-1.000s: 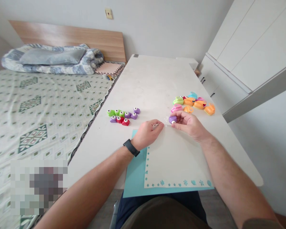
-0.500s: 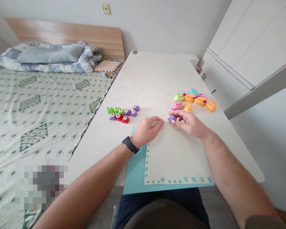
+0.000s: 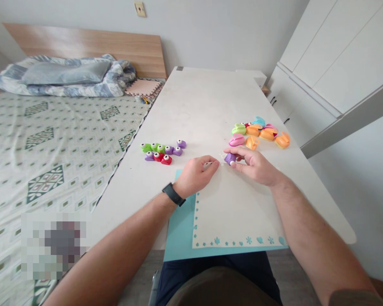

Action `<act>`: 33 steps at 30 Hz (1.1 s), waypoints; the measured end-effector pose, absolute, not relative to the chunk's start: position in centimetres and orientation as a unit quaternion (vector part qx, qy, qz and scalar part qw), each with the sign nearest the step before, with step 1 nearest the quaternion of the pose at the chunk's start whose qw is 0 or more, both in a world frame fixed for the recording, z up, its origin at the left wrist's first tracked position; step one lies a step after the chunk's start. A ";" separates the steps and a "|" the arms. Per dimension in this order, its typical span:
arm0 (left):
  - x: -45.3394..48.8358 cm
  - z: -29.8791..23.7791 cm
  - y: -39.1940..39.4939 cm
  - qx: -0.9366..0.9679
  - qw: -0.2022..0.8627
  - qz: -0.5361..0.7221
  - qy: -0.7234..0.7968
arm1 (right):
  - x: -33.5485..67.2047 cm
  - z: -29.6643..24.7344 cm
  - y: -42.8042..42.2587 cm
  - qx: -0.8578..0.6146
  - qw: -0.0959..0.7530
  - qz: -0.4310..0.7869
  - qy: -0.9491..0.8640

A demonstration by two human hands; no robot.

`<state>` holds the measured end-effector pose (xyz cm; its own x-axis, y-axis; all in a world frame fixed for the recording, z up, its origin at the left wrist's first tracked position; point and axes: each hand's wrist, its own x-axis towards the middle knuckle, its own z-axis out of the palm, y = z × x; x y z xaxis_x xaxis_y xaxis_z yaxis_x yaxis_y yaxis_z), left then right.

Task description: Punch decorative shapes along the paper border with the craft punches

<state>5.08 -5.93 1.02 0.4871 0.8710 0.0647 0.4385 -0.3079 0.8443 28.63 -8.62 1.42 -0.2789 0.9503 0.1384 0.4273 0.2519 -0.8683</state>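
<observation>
My right hand (image 3: 253, 166) is closed around a small purple craft punch (image 3: 230, 158) just above the far edge of a white paper sheet (image 3: 236, 204). Tiny white paper bits lie beside the punch. My left hand (image 3: 198, 172), a black band on its wrist, has thumb and fingers pinched together just left of the punch; what lies between them I cannot make out. The sheet has cut-out stars, flowers, hearts and leaves along its left and near edges. Turquoise paper (image 3: 181, 221) lies underneath and shows through these holes.
Several small green, purple and red punches (image 3: 161, 152) stand at the left on the white table (image 3: 207, 97). Larger orange, pink, green and blue punches (image 3: 258, 131) are grouped at the right. A bed (image 3: 76, 127) borders the table on the left, white cabinets (image 3: 338, 55) on the right.
The purple punch has turned slightly in my right hand. My left hand keeps its pinch, and the papers lie as before. The view has shifted a little.
</observation>
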 end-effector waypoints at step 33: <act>5.0 1.1 -6.0 0.765 0.401 0.279 0.421 | 28.2 1.1 -8.8 -0.466 0.324 0.456 -0.686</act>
<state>4.98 -6.01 1.11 0.4910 0.8666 0.0890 0.4199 -0.3249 0.8474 28.24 -8.84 1.12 -0.3557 0.9344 0.0208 0.3431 0.1513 -0.9270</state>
